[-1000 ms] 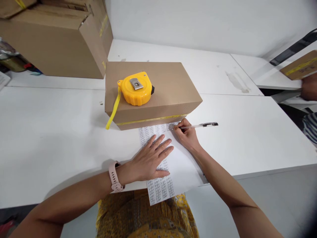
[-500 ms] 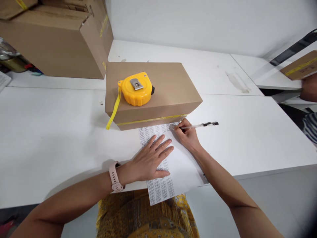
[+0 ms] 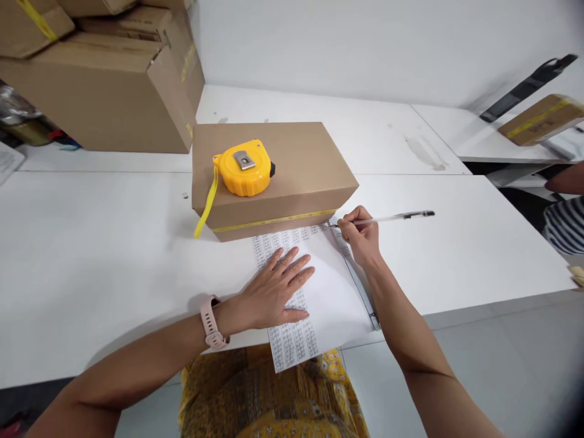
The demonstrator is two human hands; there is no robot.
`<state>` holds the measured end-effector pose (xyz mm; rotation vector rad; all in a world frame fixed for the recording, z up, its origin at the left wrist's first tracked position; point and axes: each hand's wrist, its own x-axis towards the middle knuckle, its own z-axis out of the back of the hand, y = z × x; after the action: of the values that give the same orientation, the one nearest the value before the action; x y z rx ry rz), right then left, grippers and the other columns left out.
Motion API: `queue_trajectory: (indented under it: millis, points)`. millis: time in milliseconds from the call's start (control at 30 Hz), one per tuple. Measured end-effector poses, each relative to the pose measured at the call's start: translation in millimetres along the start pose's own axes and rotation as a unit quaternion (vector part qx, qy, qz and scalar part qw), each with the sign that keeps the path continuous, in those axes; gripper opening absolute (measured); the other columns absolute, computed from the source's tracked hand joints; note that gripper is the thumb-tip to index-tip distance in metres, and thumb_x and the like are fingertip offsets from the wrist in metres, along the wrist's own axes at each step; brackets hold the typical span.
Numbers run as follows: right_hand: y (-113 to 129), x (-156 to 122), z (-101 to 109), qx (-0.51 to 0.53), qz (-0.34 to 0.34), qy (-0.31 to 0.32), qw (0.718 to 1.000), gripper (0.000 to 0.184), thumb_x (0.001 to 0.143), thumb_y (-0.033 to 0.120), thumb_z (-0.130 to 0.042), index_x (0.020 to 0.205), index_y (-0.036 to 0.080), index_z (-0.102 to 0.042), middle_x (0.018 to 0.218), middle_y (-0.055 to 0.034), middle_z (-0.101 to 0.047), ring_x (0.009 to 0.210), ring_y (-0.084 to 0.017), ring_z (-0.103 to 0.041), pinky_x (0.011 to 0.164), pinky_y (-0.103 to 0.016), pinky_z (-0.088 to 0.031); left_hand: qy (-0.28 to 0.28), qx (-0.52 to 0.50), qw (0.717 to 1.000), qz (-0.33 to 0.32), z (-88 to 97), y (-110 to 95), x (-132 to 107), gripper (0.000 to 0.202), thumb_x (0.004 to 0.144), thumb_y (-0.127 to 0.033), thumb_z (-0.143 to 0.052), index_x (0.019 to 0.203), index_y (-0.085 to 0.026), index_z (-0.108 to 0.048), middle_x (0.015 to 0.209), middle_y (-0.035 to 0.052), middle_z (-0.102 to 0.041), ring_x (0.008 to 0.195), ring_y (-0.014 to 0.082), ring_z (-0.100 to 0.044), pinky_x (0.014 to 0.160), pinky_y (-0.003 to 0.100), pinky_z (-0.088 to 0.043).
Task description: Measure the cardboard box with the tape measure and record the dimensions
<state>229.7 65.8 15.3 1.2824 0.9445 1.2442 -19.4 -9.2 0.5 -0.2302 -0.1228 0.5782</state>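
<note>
My left hand [image 3: 276, 292] lies flat with fingers spread on a white sheet of paper [image 3: 331, 286], which is covered at the left and top with columns of handwriting. In my right hand [image 3: 362, 234] is a pen [image 3: 396, 217], its tip at the paper's upper right, close to the box. Behind the sheet stands a brown cardboard box [image 3: 296, 152] with a yellow tape strip along its front. A yellow tape measure [image 3: 245, 169] with a wrist strap rests on top of the box. The paper's lower end hangs over the table edge.
Larger cardboard boxes [image 3: 100, 91] are stacked at the back left beside the wall. At the right, a small taped box [image 3: 538, 121] and a black strap-like item [image 3: 524, 88] sit on another white surface. A person's striped sleeve [image 3: 566, 225] shows at the right edge.
My right hand has shifted right with the pen, uncovering more of the paper's upper right edge. My left hand stays spread on the sheet. The view has moved slightly.
</note>
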Motion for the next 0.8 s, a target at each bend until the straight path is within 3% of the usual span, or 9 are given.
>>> queue_trajectory:
  millis: [167,233,367,533,600,667,800]
  points:
    - [1.6,-3.4,-1.9,0.054,-0.061,0.145,0.986,0.029,0.077,0.039,-0.077,0.078,0.023,-0.053,0.062,0.0039,-0.059,0.054,-0.012,-0.054,0.054,-0.028,-0.045,-0.004,0.013,1.000,0.004,-1.7,0.2,0.4,0.086,0.094,-0.070,-0.052,0.158,-0.016,-0.034,0.170,0.0116,-0.023,0.158,0.0361,-0.008,0.128,0.053,-0.001]
    - [-2.1,-6.1,-9.0,0.032,-0.068,0.155,0.985,0.032,0.078,0.044,-0.076,0.078,0.022,-0.052,0.061,0.0033,-0.060,0.053,-0.012,-0.053,0.054,-0.028,-0.044,-0.004,0.014,1.000,0.005,-1.5,0.3,0.4,0.084,0.095,-0.069,-0.051,0.158,-0.016,-0.034,0.170,0.0113,-0.023,0.159,0.0355,-0.008,0.128,0.053,-0.002]
    - [-6.6,-3.7,-11.5,-0.037,-0.021,0.072,0.996,0.035,0.079,0.045,-0.073,0.069,0.023,-0.047,0.053,0.0069,-0.047,0.048,-0.009,-0.037,0.049,-0.025,-0.029,-0.002,0.013,1.000,0.007,-0.9,0.8,0.3,0.083,0.095,-0.069,-0.052,0.158,-0.017,-0.035,0.170,0.0106,-0.023,0.159,0.0346,-0.008,0.128,0.053,-0.004]
    - [-2.1,7.8,18.9,-0.108,0.055,-0.074,0.990,0.025,0.091,0.043,-0.060,0.078,0.023,-0.050,0.061,0.0053,-0.049,0.054,-0.011,-0.042,0.054,-0.026,-0.033,0.005,0.001,1.000,0.014,-1.3,3.5,0.2,0.075,0.098,-0.064,-0.049,0.157,-0.019,-0.037,0.169,0.0088,-0.026,0.159,0.0319,-0.010,0.128,0.053,-0.007]
    - [-2.3,11.1,32.4,-0.169,0.082,-0.103,0.977,0.020,0.097,0.042,-0.053,0.088,0.024,-0.055,0.070,0.0019,-0.059,0.060,-0.014,-0.051,0.060,-0.028,-0.039,0.003,-0.004,1.000,0.017,-1.8,4.8,0.0,0.072,0.099,-0.062,-0.049,0.156,-0.020,-0.038,0.169,0.0084,-0.028,0.159,0.0309,-0.012,0.129,0.053,-0.009]
    - [-5.1,12.8,41.1,-0.264,0.106,-0.088,0.955,0.016,0.099,0.033,-0.047,0.098,0.024,-0.060,0.087,-0.0036,-0.068,0.078,-0.019,-0.060,0.071,-0.031,-0.044,0.000,-0.007,1.000,0.016,-2.7,5.9,0.1,0.072,0.099,-0.061,-0.051,0.156,-0.020,-0.039,0.168,0.0087,-0.029,0.159,0.0309,-0.013,0.128,0.054,-0.011]
    - [-12.7,12.5,42.6,-0.456,0.113,0.036,0.882,0.038,0.092,0.009,-0.041,0.112,0.024,-0.070,0.113,-0.0101,-0.070,0.108,-0.028,-0.057,0.083,-0.037,-0.045,-0.054,-0.006,0.999,0.001,-4.0,7.3,1.7,0.063,0.099,-0.055,-0.055,0.150,-0.018,-0.048,0.161,0.0116,-0.043,0.154,0.0325,-0.029,0.125,0.056,-0.024]
